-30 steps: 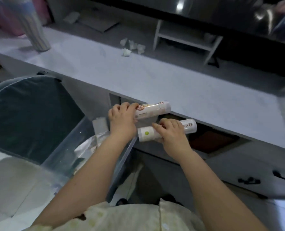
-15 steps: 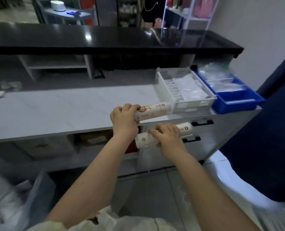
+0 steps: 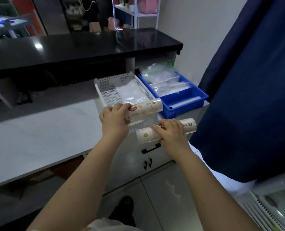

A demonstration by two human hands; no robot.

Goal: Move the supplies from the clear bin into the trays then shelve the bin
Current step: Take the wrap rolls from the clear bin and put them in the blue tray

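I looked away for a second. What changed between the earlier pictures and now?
The person turned from the clear bin, now out of view, toward the white tray and blue tray, carrying both rolls closer. Unchanged: left hand grips the upper roll, right hand the lower roll; nothing released.

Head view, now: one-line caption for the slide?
Left hand and right hand each carry a roll toward the white tray beside the blue tray.
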